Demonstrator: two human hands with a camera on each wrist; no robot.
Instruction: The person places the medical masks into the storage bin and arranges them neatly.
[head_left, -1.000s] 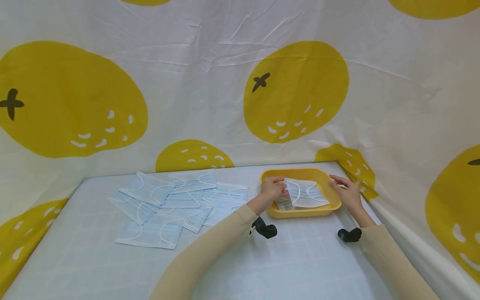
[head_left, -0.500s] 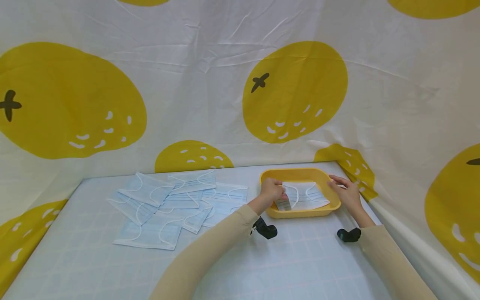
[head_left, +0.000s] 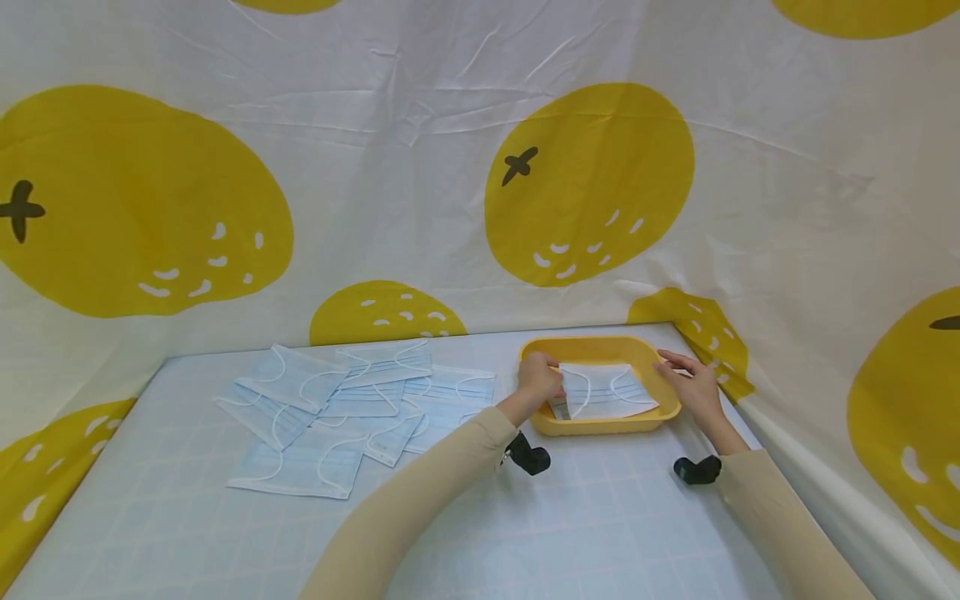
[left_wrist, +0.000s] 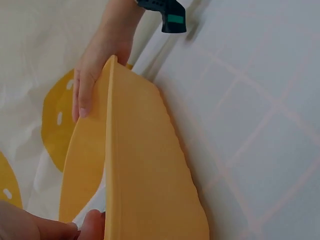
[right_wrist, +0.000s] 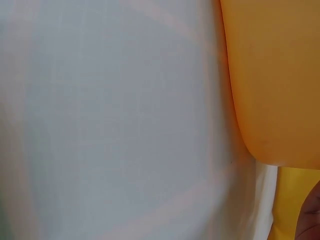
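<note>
In the head view, a blue pleated face mask (head_left: 607,392) with white ear loops lies inside the yellow plastic tray (head_left: 600,427). My left hand (head_left: 537,382) pinches the mask near its left edge, just inside the tray's left wall. Part of another mask shows beneath that edge. At the tray's right rim, my right hand (head_left: 693,387) holds the rim with thumb and fingers. From the left wrist, the right hand (left_wrist: 100,67) appears at the tray's far end, while the left thumb and finger (left_wrist: 92,225) meet inside the wall. The right wrist view catches only a sliver of hand.
Several loose face masks (head_left: 330,408) overlap in a spread pile on the left of the table (head_left: 525,533). Behind the table hangs a white cloth (head_left: 420,208) with yellow fruit prints, and it also runs down along the right side.
My left hand has shifted slightly left and down, drawing the mask's left edge with it over the one beneath. The right hand and the tray stay almost still.
</note>
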